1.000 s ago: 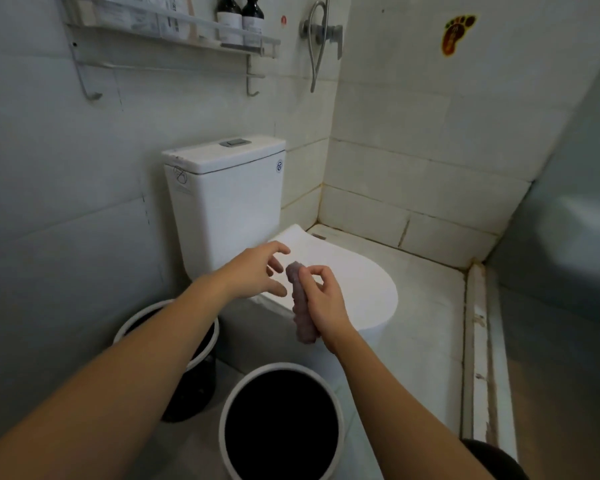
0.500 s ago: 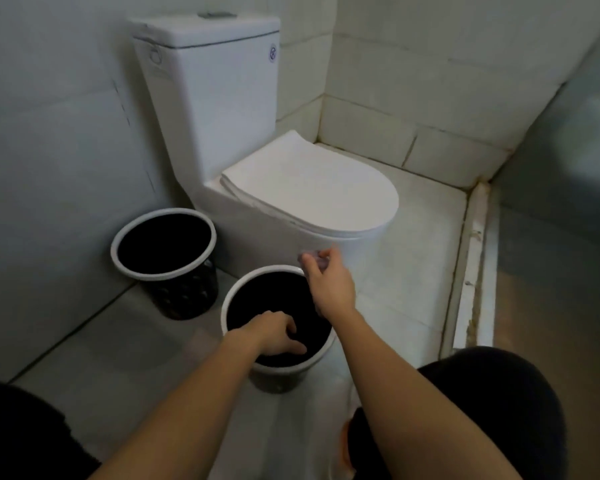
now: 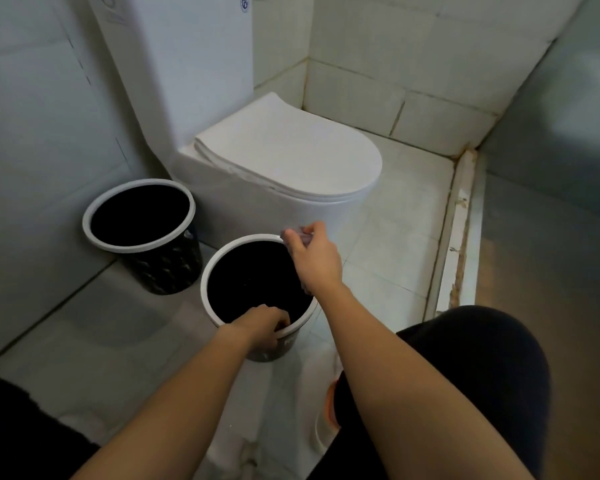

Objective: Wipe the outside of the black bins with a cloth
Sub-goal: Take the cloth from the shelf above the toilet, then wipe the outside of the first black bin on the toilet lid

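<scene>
Two black bins with white rims stand on the tiled floor. The nearer bin (image 3: pixel 211 271) is in front of the toilet; the farther bin (image 3: pixel 97 209) stands to its left by the wall. My left hand (image 3: pixel 262 329) grips the near rim of the nearer bin, fingers curled over the edge. My right hand (image 3: pixel 314 259) is at the bin's far right rim and holds a purplish cloth (image 3: pixel 297 233), of which only a small part shows past the fingers.
A white toilet (image 3: pixel 284 150) with its lid down stands just behind the bins. Tiled walls close in on the left and back. A raised sill (image 3: pixel 459 230) runs along the right. My dark-clothed knee (image 3: pixel 471 358) is at lower right.
The view has dropped from standing height to a crouch over the bins. My left hand came down and took hold of the nearer bin's rim. My right hand lowered the cloth to the far rim.
</scene>
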Demonstrator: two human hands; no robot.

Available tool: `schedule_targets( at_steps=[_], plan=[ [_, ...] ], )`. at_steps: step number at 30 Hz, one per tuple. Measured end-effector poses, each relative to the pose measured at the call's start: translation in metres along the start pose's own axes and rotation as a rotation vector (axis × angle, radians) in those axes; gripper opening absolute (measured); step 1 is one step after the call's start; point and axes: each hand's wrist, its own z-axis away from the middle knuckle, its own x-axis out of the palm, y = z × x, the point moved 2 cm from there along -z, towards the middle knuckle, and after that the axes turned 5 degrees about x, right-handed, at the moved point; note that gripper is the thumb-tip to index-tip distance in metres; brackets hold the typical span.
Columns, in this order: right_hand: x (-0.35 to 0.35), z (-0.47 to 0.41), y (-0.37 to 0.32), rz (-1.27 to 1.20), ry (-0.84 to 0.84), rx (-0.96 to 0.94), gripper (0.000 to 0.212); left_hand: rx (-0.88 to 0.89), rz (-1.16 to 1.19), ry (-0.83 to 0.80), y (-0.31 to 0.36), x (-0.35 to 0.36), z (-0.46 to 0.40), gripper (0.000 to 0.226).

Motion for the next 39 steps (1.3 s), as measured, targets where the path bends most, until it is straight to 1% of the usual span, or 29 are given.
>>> schedule_targets(
  at_steps=[4,7,12,15,17,20,24,27,30,35,39],
  plan=[
    [-0.008,0.0,-0.001,0.027,0.004,0.002,0.034,0.033,-0.071,0.0,-0.004,-0.008,0.005,0.035],
    [-0.014,0.002,-0.008,0.03,0.005,-0.001,0.033,0.033,-0.086,0.046,-0.006,-0.028,0.012,0.032],
    [-0.022,0.004,-0.028,0.034,-0.013,-0.088,0.03,0.033,-0.147,0.167,0.0,-0.077,0.027,0.04],
    [-0.03,0.002,-0.04,0.069,-0.003,-0.142,0.028,0.065,-0.162,0.233,0.007,-0.115,0.04,0.033],
    [-0.037,0.002,-0.048,0.073,0.006,-0.174,0.028,0.072,-0.177,0.255,0.013,-0.142,0.051,0.035],
    [-0.053,-0.001,-0.067,0.072,0.05,-0.221,0.034,0.09,-0.108,0.271,0.024,-0.184,0.066,0.035],
    [-0.08,-0.011,-0.104,0.008,0.128,-0.282,0.034,0.13,-0.003,0.347,0.038,-0.247,0.089,0.04],
    [-0.101,-0.022,-0.144,-0.034,0.186,-0.345,0.032,0.153,0.018,0.409,0.044,-0.299,0.106,0.043],
    [-0.121,-0.033,-0.187,-0.036,0.24,-0.42,0.035,0.213,0.056,0.489,0.052,-0.351,0.124,0.045],
    [-0.149,-0.052,-0.246,-0.163,0.322,-0.488,0.029,0.284,0.054,0.604,0.067,-0.424,0.139,0.044],
    [-0.161,-0.067,-0.278,-0.17,0.376,-0.532,0.027,0.303,0.004,0.714,0.076,-0.46,0.133,0.042]
  ],
)
